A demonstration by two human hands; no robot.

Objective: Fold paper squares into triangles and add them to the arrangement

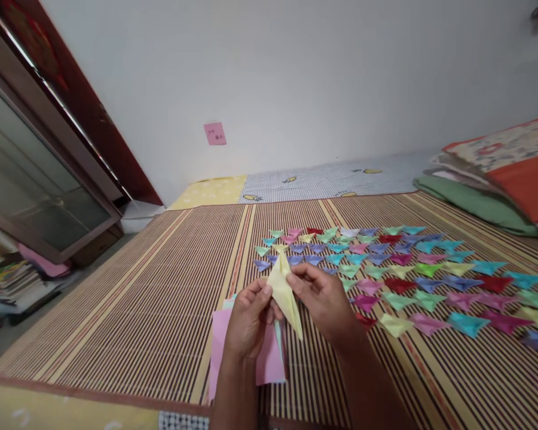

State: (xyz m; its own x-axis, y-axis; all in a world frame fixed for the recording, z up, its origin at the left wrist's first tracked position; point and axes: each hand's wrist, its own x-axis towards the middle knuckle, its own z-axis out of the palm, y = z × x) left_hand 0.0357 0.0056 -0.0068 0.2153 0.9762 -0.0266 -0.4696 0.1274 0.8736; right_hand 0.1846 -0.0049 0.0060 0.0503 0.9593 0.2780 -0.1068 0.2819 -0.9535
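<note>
The pale yellow folded paper (286, 294) is a long, narrow, pointed shape, creased down its length. Its long axis runs from an upper tip aimed away from the person to a lower tip slanting down toward the right. It hangs just above the striped bamboo mat (138, 298). The left hand (250, 319) pinches its left edge; the right hand (325, 301) pinches its right edge. Pink paper sheets (269, 358) lie on the mat under the left hand, and rows of coloured folded pieces (399, 269) spread across the mat beyond the right hand.
</note>
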